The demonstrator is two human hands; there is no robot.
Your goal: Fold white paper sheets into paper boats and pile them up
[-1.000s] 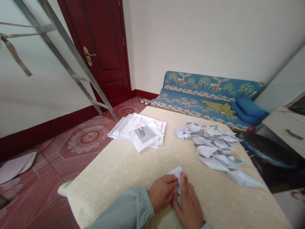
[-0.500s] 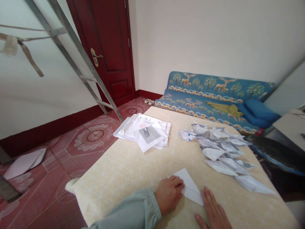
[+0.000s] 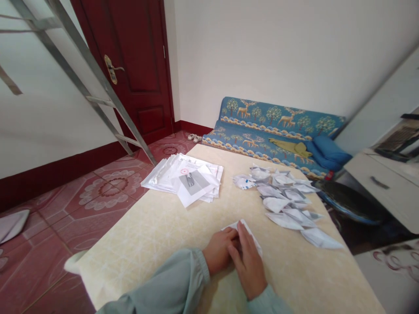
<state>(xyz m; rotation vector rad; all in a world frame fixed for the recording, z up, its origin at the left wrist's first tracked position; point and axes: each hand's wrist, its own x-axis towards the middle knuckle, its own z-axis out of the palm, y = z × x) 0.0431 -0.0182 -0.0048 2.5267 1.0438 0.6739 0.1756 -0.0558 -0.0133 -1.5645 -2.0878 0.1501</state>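
Note:
A small folded sheet of white paper [image 3: 256,245] lies on the cloth-covered table, mostly beneath my hands. My left hand [image 3: 221,250] has its fingers curled onto the sheet's left side, holding it. Across the sheet lies my right hand [image 3: 249,261], fingers stretched out and pressing on it, the thumb close to my left fingers. Farther off to the right is a cluster of folded paper pieces [image 3: 288,215] with pointed ends. Much of the sheet is hidden, so its full shape does not show.
A stack of papers [image 3: 166,174] in plastic sleeves sits at the table's back left, with a printed sheet [image 3: 193,185] on top. Beyond the table [image 3: 157,235] are a blue sofa [image 3: 255,126], a metal ladder [image 3: 94,83], a red door [image 3: 137,56] and a dark round stool [image 3: 347,200].
My right hand has moved left and up from the paper's right corner onto the sheet, beside my left hand. More of the paper is covered. The view has turned slightly right.

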